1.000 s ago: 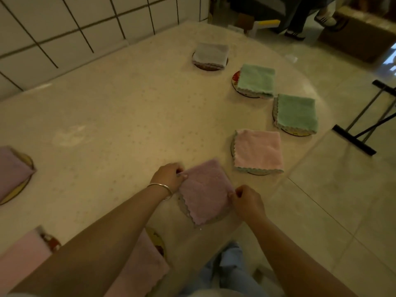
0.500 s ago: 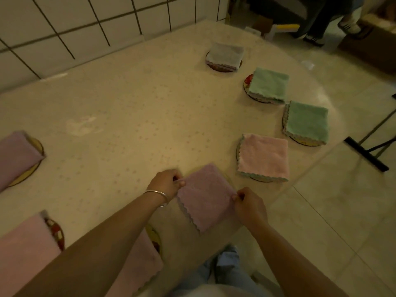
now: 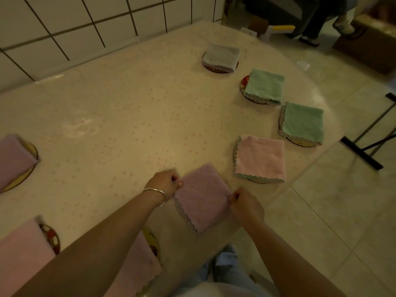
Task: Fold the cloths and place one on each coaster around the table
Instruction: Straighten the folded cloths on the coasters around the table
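Observation:
A folded purple cloth [image 3: 202,197] lies flat near the table's front edge, hiding whatever is under it. My left hand [image 3: 164,184] pinches its left corner and my right hand [image 3: 244,202] pinches its right corner. Other folded cloths rest on round coasters: a pink cloth [image 3: 261,158], two green cloths [image 3: 302,123] [image 3: 265,85], a grey cloth [image 3: 221,55], a purple cloth [image 3: 12,159] at the left, a pink cloth [image 3: 19,254] at the lower left, and another pink cloth [image 3: 139,264] partly hidden under my left arm.
The beige table [image 3: 128,116] meets a white tiled wall [image 3: 64,28] at the back. To the right are a tiled floor, a black stand's legs [image 3: 364,151], a cardboard box and another person's feet [image 3: 310,37] at the top right.
Both hands stay pinched on the purple cloth's corners, which has barely shifted. The view has swung a little, so the cloths sit further right and lower in the frame.

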